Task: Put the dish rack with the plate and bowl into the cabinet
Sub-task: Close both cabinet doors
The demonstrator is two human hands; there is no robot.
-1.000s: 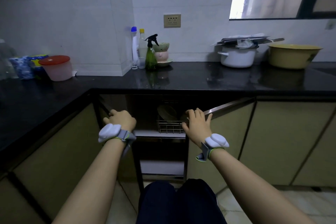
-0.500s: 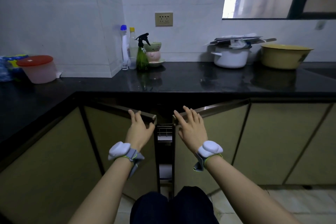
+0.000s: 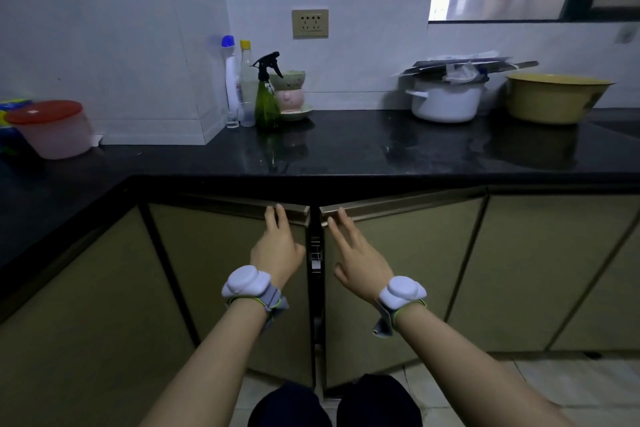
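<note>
Fingers (image 3: 273, 218) of both hands, spread flat, press two nearly shut cabinet doors (image 3: 228, 270).

Rack (image 3: 315, 255) barely visible inside nearly closed cabinet (image 3: 398, 274).

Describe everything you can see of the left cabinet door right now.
The left cabinet door is a flat olive-tan panel with a dark frame and a metal handle strip along its top edge. It hangs under the black countertop, swung almost shut, with only a narrow dark gap left between it and the right door. The left hand presses flat against its upper inner corner, fingertips on the strip.
</note>
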